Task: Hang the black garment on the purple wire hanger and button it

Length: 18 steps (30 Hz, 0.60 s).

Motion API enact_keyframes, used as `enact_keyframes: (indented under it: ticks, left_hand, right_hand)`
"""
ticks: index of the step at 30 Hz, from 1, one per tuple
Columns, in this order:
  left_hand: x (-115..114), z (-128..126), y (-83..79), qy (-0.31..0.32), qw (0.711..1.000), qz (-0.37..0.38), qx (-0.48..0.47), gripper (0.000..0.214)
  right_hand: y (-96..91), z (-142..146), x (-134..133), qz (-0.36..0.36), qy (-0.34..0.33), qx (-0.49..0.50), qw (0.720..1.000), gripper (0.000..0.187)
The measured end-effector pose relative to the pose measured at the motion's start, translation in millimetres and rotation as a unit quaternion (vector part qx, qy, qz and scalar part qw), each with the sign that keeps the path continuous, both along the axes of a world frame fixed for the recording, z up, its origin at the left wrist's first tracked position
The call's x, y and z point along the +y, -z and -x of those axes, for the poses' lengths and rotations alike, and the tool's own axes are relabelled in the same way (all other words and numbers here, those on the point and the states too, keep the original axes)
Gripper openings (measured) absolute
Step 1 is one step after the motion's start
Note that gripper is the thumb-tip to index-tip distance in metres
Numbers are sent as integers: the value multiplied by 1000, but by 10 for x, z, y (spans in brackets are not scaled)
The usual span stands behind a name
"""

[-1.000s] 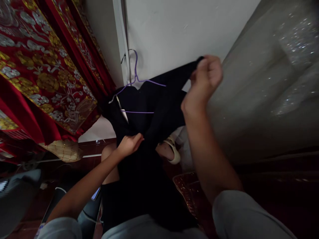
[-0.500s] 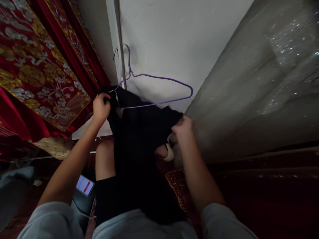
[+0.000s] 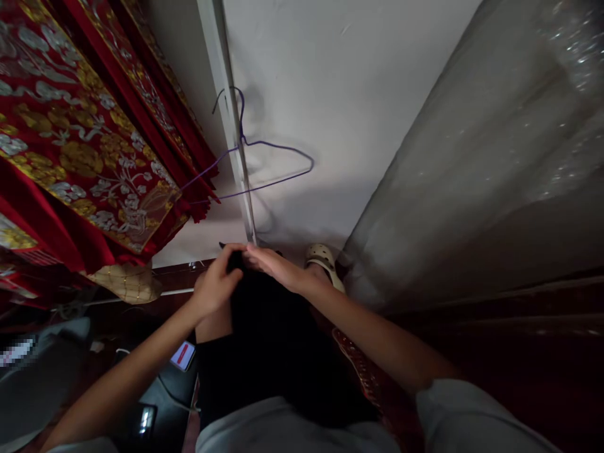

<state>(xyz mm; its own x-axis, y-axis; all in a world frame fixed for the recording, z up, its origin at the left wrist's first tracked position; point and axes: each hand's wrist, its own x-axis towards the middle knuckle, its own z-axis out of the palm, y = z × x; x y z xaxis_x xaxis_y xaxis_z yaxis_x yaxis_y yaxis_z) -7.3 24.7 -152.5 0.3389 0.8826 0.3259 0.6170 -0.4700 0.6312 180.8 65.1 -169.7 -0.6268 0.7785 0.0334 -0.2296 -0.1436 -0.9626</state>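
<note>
The left hand has its thumb standing apart from its curved fingers, with a soft, plain black cloth garment bunched in the gap, but we honestly can't tell how tightly it's gripping. The right hand comes in from the other side, fingers nearly straight and pressed together, tips right up at the left fingertips. Its underside is hidden, so we can't say if it's pinching anything. The garment sits under and between the hands, over the lap, and it's so dark we can't make out where it ends and the black shorts begin.

Farther off, we've got a thin purple wire hanger hooked on a narrow white upright strip along the white wall. It's bare on the right, and its left end runs in against a red cloth with gold and silver embroidery, where we lose it. On the far right there's a big greyish see-through sheet with sparkly patches. Below, just right of the hands, is a cream clog with holes. Near left, we spot a phone with a lit screen.
</note>
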Motion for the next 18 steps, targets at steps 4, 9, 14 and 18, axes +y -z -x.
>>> enact_keyframes:
  ticks: [4, 9, 14, 18]
  left_hand:
    - [-249, -249, -538, 31, 985, -144, 86, 52]
    - [65, -209, -823, 48, 990, -133, 13, 58]
    - [201, -180, -345, 158, 982, 104, -12, 79]
    - [143, 11, 59, 160, 974, 122, 102, 52]
  right_hand:
    - [-364, -82, -217, -186, 31, 17, 982, 48]
    - [-611, -143, -430, -223, -47, -57, 972, 43]
    - [-950, -417, -422, -344, -98, -141, 923, 23]
    - [-1201, -837, -102, -442, 110, -224, 862, 37]
